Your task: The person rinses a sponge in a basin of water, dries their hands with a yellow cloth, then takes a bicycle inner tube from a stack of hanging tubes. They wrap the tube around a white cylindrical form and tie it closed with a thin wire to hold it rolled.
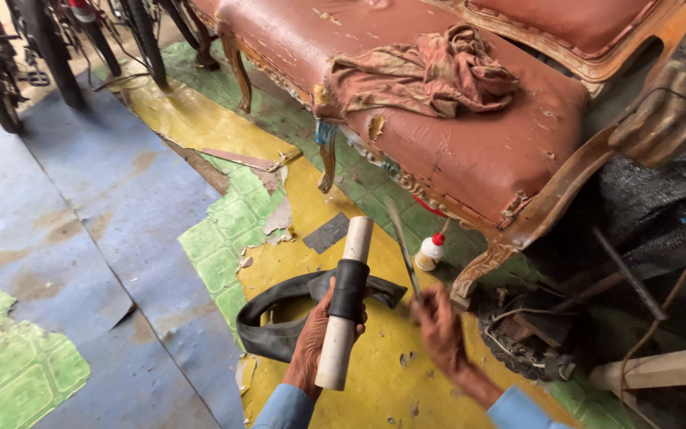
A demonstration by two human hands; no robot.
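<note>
My left hand [310, 343] grips a pale cylindrical pipe [346, 306] held upright and tilted slightly right. A black rubber inner tube [279, 318] is stretched over the pipe's middle as a dark band, and the rest of it loops down onto the yellow floor sheet. My right hand [441, 327], blurred, holds a thin flat metal tool [401, 242] whose blade points up and to the left, just right of the pipe. A small white glue bottle with a red cap [431, 251] stands on the floor beyond the tool.
A worn reddish-brown padded bench [470, 151] with carved wooden legs fills the upper right, with a crumpled cloth [430, 71] on it. Bicycle wheels [57, 48] stand at the upper left. Patchy blue, green and yellow floor sheets cover the ground. Wires and junk [533, 349] lie at right.
</note>
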